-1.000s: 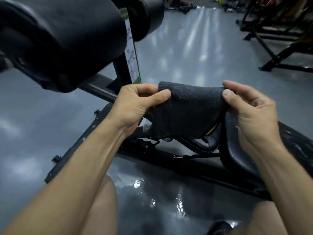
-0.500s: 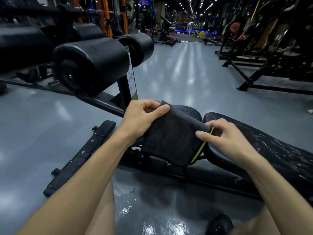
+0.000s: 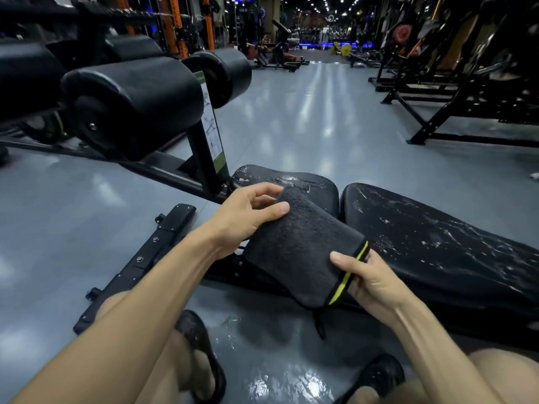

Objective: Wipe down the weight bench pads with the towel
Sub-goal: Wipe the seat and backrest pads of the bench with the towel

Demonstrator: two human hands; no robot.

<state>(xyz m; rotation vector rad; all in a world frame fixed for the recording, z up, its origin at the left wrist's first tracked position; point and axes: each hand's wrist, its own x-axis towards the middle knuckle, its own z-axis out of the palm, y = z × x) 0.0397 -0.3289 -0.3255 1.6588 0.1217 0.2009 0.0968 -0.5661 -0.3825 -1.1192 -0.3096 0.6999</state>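
Since half a second ago, more of the bench has been brought into view and the towel (image 3: 303,252) has been lowered toward the lap, with the right hand (image 3: 370,282) shifted down to its lower corner. One folded dark grey towel with a yellow-green edge stripe is held above the gap between the two pads, not pressed on either. Its upper end is pinched by the left hand (image 3: 248,218), thumb on top and fingers curled behind. Its lower, striped end is gripped by the right hand, thumb laid across the cloth. Behind the towel the small seat pad (image 3: 309,182) is seen, streaked with wet marks, and the long back pad (image 3: 437,243), likewise streaked, runs off to the right. Black foam rollers (image 3: 134,103) are mounted at the left. Wet patches are seen on the grey floor (image 3: 320,121) near two dark shoes (image 3: 379,374).
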